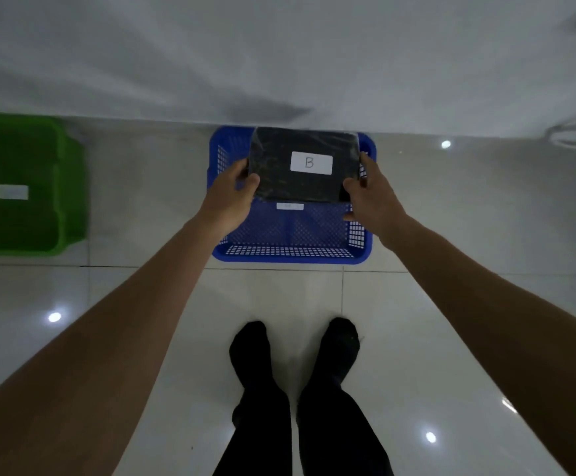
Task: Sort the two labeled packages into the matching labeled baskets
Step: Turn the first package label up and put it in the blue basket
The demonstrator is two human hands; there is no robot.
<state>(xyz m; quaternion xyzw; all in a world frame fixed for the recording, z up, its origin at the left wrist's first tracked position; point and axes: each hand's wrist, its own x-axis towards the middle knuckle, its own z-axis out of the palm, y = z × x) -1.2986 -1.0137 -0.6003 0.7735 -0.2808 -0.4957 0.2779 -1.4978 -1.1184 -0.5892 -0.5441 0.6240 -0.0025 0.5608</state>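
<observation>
Over tiled floor (417,321), both hands' fingers (252,182) grasp black package (279,166) labelled "B" (310,163).

left grip (235,187) – clasped | right grip (370,192) – clasped | arms outstretched

packages: 1 black package (300,166) | baskets: 2, blue basket (290,250), green basket (63,187) | hands: 2, left hand (231,197), right hand (372,197)

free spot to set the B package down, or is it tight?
Blue perforated plastic basket looks bare inside. Bare tile between it and the green plastic basket. Both hands crowd the black B-labelled package over the basket.
</observation>
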